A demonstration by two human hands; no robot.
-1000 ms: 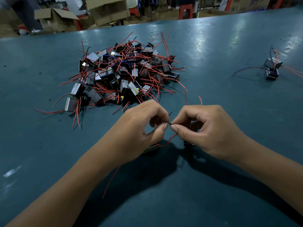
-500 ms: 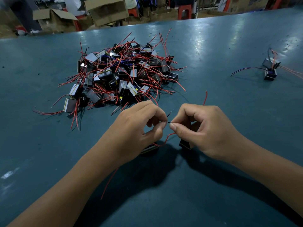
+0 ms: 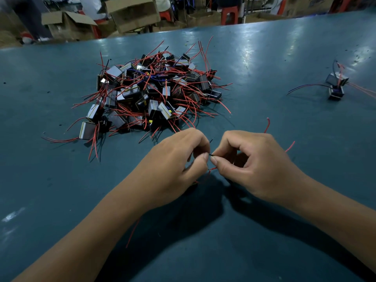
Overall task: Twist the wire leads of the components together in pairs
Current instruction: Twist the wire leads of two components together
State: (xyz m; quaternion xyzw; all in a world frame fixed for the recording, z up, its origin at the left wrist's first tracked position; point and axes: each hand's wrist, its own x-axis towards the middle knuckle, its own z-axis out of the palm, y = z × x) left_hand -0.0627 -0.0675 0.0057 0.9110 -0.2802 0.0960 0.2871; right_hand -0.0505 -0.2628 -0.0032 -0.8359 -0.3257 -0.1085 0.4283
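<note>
Both forearms reach in over the teal counter [image 3: 61, 190]; the left hand [image 3: 175, 159] and the right hand [image 3: 256, 161] meet knuckle to knuckle just above it, each with fingers curled; thumb and forefinger of each hand pinch the same thin dark wire lead [image 3: 210, 154], which bridges the small gap between the fingertips; a short dark wire end pokes up just beyond that pinch; red leads [image 3: 211, 169] loop out below the fingers, another trails back under the left wrist, and two more stick out beyond and to the right of the right hand; the components they belong to are hidden under the hands. Beyond the fingers and to their left lies a heap of components [image 3: 150, 94], small dark blocks tangled in red wires; far off to the right of the fingers sits a joined pair [image 3: 336, 85]; cardboard boxes [image 3: 132, 13] stand past the counter's far edge.
</note>
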